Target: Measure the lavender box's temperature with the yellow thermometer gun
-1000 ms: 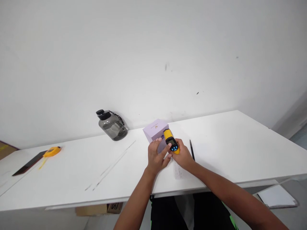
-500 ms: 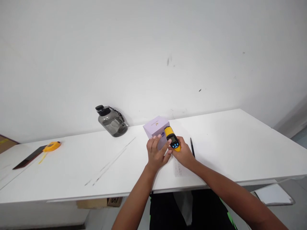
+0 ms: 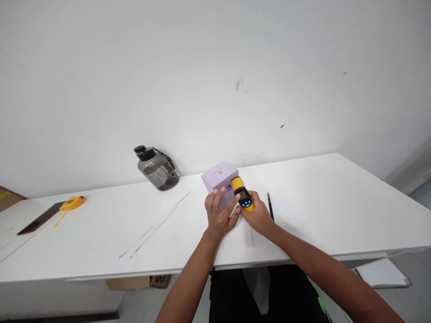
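Note:
My right hand [image 3: 257, 217] grips a yellow and black infrared thermometer [image 3: 242, 194] with blue buttons, its nose aimed at a small lilac box [image 3: 218, 176] on the white table [image 3: 101, 233]. My left hand [image 3: 218, 215] rests against the near side of the box, its index finger reaching over to the thermometer's buttons. A slip of paper [image 3: 249, 234] lies under my right wrist.
A smoky grey water bottle [image 3: 156, 169] lies tilted near the wall. A yellow tape measure [image 3: 72, 203] and a dark flat strip [image 3: 39, 219] sit at the far left. A black pen [image 3: 270, 206] lies right of my hands. Cardboard [image 3: 139, 282] shows below the table.
My head has tipped slightly, so everything sits a little higher in view. Both hands and the thermometer stay at the box; my left index finger has shifted a little on the buttons.

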`<state>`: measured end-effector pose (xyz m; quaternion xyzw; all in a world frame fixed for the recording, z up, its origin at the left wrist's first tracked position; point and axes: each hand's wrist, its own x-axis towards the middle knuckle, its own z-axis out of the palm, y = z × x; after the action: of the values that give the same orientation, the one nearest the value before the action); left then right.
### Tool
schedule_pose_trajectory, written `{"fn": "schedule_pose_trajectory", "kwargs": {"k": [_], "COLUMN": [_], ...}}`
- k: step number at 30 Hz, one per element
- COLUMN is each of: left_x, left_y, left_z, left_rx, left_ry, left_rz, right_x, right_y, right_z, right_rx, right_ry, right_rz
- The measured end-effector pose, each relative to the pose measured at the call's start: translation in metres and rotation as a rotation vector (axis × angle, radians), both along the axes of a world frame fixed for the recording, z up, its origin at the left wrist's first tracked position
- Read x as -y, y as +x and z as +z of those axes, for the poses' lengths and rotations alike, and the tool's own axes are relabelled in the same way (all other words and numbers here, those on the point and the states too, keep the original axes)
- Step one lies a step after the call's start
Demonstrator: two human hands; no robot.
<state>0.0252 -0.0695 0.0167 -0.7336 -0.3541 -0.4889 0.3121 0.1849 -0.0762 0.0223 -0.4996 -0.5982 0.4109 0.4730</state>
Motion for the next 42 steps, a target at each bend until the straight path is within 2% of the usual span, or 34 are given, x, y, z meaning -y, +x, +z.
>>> {"fn": "schedule_pose_trajectory", "kwargs": {"k": [15,21,42], "left_x": [-0.0005,-0.0012,-0.0008], "left_y": [-0.0007,-0.0017,-0.0017], "left_z": [0.0019,0.0024,0.0054], "left_rx": [-0.007,0.011,0.010], "left_ry": [0.003,-0.005,-0.003], "left_rz": [0.031,-0.016,-0.028], "right_x": [0.0006,0.0003,0.0007], "right_y": [0.0012,0.0013,0.0028], "right_z": [0.0034,0.0018,0.0025], "right_rx": [0.042,0.044,0.050], "right_ry": [0.007,0.012,0.026], "right_rz": [-0.004,-0.009,0.006]}}
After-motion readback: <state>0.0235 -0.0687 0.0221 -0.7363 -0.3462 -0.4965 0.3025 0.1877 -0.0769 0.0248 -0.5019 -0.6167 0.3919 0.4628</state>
